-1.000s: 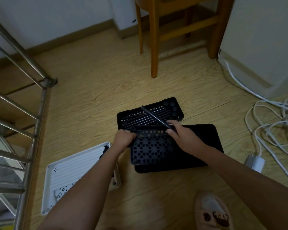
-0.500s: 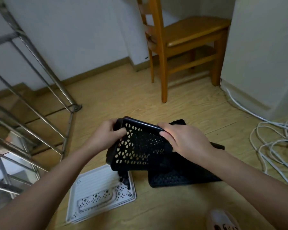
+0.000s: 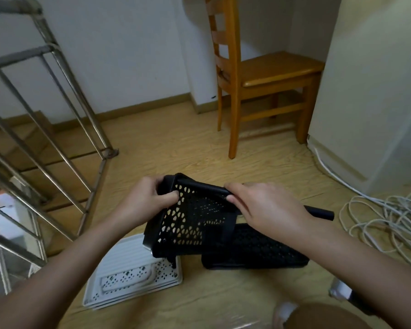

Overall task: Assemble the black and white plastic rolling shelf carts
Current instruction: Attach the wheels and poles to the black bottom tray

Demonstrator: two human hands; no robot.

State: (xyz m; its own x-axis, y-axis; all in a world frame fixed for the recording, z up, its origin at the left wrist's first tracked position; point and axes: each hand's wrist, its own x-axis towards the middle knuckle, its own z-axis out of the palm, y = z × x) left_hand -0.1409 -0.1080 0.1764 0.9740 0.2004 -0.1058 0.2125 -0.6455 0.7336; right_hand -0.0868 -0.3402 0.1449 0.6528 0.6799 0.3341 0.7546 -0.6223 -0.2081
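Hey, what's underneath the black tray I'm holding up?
Below the held tray, a second black tray lies on the floor, and a white tray sits by its lower corner. The held tray and the right hand cover whatever lies directly beneath.

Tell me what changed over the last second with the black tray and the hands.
The black perforated tray came up off the stack on the floor, where it lay flat, and now stands tilted with its far edge raised. The left hand and right hand both grip that raised edge. The white trays and the other black tray stayed on the floor.
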